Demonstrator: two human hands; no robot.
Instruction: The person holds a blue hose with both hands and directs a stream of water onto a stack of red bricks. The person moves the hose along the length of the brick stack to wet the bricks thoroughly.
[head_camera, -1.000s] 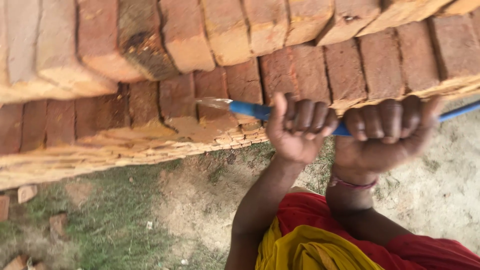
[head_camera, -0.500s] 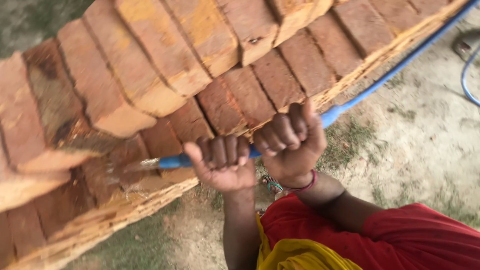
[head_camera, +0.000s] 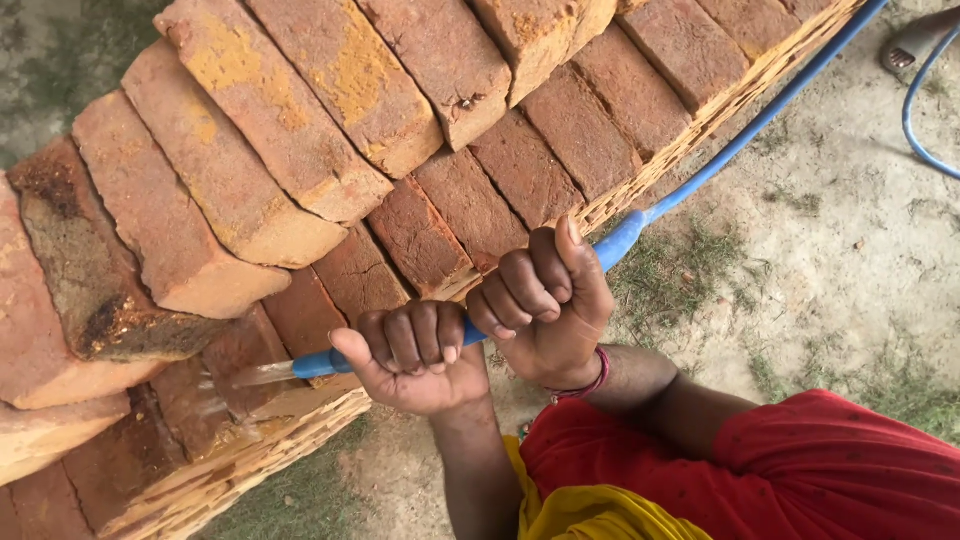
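Bricks cropped; hose behind hands

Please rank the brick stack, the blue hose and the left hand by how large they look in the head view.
1. brick stack, filling most of the frame
2. blue hose, long but thin
3. left hand, nearer the camera, so its true size is unsure

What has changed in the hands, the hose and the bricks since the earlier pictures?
The view has turned, so the blue hose now runs diagonally, its nozzle end pointing lower left and water wetting the lower bricks. Nothing was taken or released: the left hand and the right hand still grip the hose side by side.
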